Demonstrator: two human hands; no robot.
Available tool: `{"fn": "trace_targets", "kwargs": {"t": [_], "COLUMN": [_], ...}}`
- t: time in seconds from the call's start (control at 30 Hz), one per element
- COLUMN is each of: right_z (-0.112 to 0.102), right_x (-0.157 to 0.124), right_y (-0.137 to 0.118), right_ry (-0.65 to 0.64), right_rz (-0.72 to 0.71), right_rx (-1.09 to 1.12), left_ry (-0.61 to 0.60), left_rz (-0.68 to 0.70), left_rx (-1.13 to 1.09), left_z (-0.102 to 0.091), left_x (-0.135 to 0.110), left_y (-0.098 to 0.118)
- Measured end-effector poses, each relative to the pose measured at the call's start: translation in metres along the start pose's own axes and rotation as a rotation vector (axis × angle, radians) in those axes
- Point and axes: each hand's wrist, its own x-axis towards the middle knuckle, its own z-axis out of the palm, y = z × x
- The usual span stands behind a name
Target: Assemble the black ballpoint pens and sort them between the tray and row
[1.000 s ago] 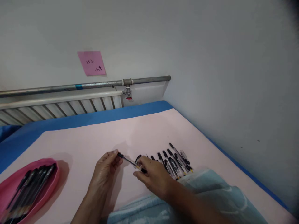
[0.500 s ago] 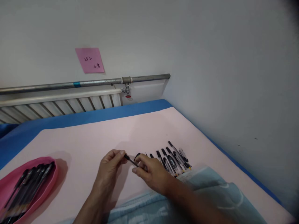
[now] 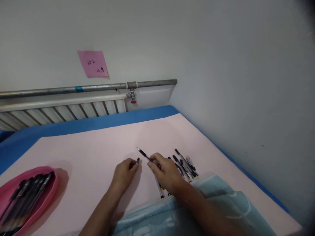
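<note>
Gripping pen, right hand; pinching cap, left hand.

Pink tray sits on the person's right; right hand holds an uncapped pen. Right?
No: head view shows the pink tray on the person's left, beyond the left hand pinching the pen cap. The right hand does hold the uncapped pen.

pen black | cap black | tray pink | mat pink | cloth blue

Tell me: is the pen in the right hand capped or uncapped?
Uncapped. The pen shows a bare tip beyond the right hand, and the left hand holds a small black cap apart from it.
</note>
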Motion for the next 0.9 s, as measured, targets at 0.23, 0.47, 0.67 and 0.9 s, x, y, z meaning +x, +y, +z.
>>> {"fn": "trace_targets", "kwargs": {"t": [0.23,0.47,0.67,0.9], "right_z": [0.015,0.018,0.017,0.020], "right_x": [-0.011,-0.010,-0.010,-0.012], "right_y": [-0.007,-0.007,-0.007,-0.004], "right_ry": [-0.210,-0.224,-0.215,-0.191], "right_rz": [-0.114,-0.103,-0.103,-0.084], "right_rx": [-0.048,-0.085,-0.093,-0.077], "left_ry": [0.114,0.142,0.117,0.060], "left_rz": [-0.399,-0.444,-0.430,-0.343], "left_rx": [-1.177,-1.306,-1.326,-1.226], "left_z": [-0.038,-0.031,-0.026,-0.012], "left_x": [-0.004,-0.008,-0.011,-0.017], "left_y": [-0.004,0.006,0.007,0.008]}}
